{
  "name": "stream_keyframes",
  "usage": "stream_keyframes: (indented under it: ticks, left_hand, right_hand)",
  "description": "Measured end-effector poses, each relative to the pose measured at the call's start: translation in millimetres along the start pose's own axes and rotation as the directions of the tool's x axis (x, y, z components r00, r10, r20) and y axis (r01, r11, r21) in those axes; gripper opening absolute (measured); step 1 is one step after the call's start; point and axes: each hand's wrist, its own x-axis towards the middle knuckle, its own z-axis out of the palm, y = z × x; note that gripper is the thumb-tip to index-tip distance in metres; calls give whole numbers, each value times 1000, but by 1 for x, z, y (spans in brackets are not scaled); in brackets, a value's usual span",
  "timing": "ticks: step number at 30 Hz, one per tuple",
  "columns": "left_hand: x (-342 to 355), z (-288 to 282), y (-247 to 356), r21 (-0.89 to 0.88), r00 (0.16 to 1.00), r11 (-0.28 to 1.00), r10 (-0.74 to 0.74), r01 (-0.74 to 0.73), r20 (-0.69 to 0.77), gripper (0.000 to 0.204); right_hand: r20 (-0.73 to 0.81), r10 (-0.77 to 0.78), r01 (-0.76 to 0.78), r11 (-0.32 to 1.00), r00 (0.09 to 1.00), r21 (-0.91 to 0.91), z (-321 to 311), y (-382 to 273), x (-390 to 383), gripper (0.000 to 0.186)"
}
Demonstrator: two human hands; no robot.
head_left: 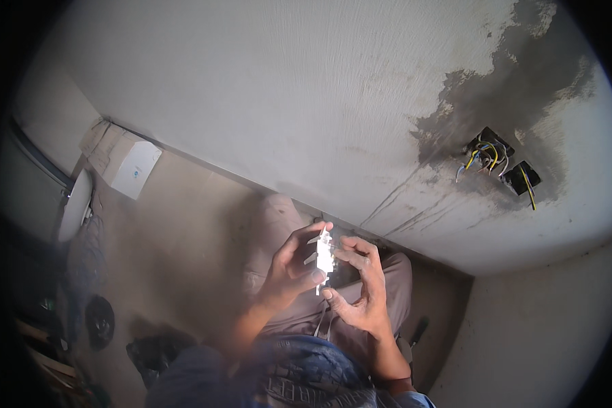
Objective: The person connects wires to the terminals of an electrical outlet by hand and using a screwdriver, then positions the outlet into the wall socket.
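A white electrical fitting (325, 253), glaring in bright light, is held up in front of my lap. Small prongs stick out from its left side; the glare hides its detail. My left hand (289, 268) grips it from the left, fingertips at the top and thumb at the lower front. From the right, my right hand (366, 285) curls round its other side, with the thumb by the lower end and bent fingers against the edge. Up on the wall to the right, two dark wall boxes (523, 178) have loose yellow, blue and white wires (484, 155) hanging out.
Rough grey plaster (517, 81) surrounds the boxes on the pale wall (265, 88). At the left stand a cardboard box with a white panel (136, 170) and a pale round-edged object (77, 204). A black bag (160, 350) lies on the floor left of me. My bent legs (279, 224) face the wall.
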Motion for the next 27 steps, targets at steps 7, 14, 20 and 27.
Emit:
stream_keyframes:
  ticks: [7, 14, 20, 27]
  left_hand:
    - [-2, 2, 7, 78, 993, 991, -108, 112, -49, 83]
    - [-1, -4, -6, 88, 988, 989, -106, 116, -112, 71]
    - [-1, -4, -10, 85, 985, 989, -113, 124, -128, 69]
    - [1, -5, -11, 106, 985, 985, -123, 136, -120, 71]
  right_hand:
    - [25, 147, -149, 981, 989, 120, 1, 14, -6, 60]
    - [-34, 225, -210, 945, 974, 250, 13, 24, -10, 65]
    - [-19, 179, -169, 956, 984, 238, 12, 33, -13, 61]
    - [20, 175, -175, 962, 984, 211, 8, 36, -13, 63]
